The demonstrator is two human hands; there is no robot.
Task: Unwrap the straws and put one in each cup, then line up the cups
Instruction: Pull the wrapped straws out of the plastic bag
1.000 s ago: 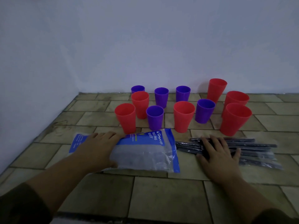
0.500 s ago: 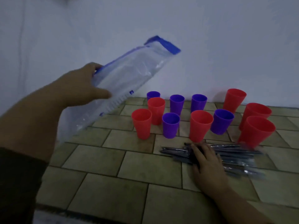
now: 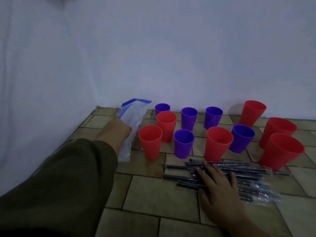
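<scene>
Several red cups (image 3: 218, 142) and purple cups (image 3: 183, 143) stand upright in a loose cluster on the tiled floor (image 3: 153, 194). In front of them lies a pile of dark straws in clear wrappers (image 3: 253, 177). My right hand (image 3: 217, 183) rests flat on the left part of that pile, fingers spread. My left hand (image 3: 116, 132) grips a clear plastic bag with a blue edge (image 3: 132, 117), holding it low by the left side of the cups, near the wall corner.
A pale wall (image 3: 153, 57) runs behind the cups and meets a second wall at the left, forming a corner. Bare tiles lie in front of the straws and to the left of my right hand.
My left hand lifted the plastic bag off the floor, swung it up high, and has now brought it down beside the cups at the far left. My right hand stayed on the straws.
</scene>
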